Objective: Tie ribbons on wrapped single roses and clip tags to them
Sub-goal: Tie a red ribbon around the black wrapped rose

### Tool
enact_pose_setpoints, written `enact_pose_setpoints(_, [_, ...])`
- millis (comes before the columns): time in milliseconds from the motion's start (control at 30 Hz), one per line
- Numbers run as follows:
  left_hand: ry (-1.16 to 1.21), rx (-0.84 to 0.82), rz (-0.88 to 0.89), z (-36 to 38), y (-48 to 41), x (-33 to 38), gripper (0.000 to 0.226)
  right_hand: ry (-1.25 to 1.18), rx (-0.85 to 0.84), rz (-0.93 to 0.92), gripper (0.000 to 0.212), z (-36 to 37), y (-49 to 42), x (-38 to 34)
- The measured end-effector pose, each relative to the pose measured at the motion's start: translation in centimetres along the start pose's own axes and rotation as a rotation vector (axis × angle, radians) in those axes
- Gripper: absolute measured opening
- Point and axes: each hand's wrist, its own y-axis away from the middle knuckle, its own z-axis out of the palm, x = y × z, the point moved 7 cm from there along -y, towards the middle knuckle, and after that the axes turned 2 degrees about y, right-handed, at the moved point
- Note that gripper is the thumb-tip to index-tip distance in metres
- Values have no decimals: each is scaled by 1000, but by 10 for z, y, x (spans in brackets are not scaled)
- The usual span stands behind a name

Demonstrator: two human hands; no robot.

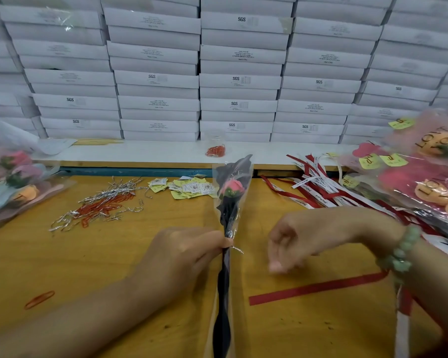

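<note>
Rose (232, 188) neck seemingly in left hand (182, 250)

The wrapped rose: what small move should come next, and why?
Probably the right hand picks up the loose red ribbon beside it: the left hand grips the wrapped rose at its silver tie, and no ribbon is on it yet.

White boxes (238, 81) (some printed SGS) stand stacked behind the yellow wooden table (62, 254)
</note>
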Motion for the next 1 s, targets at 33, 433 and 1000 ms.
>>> enact_pose_setpoints(33, [3, -2, -6, 0, 0, 0, 26, 60, -76, 50, 38, 1, 7, 3])
enact_pose_setpoints(433, [31, -11, -21, -1, -1, 1, 24, 458, -91, 116, 10, 16, 12, -12])
enact_pose_setpoints(1000, [1, -306, 26, 23, 4, 0, 18, -130, 335, -137, 8, 5, -34, -11])
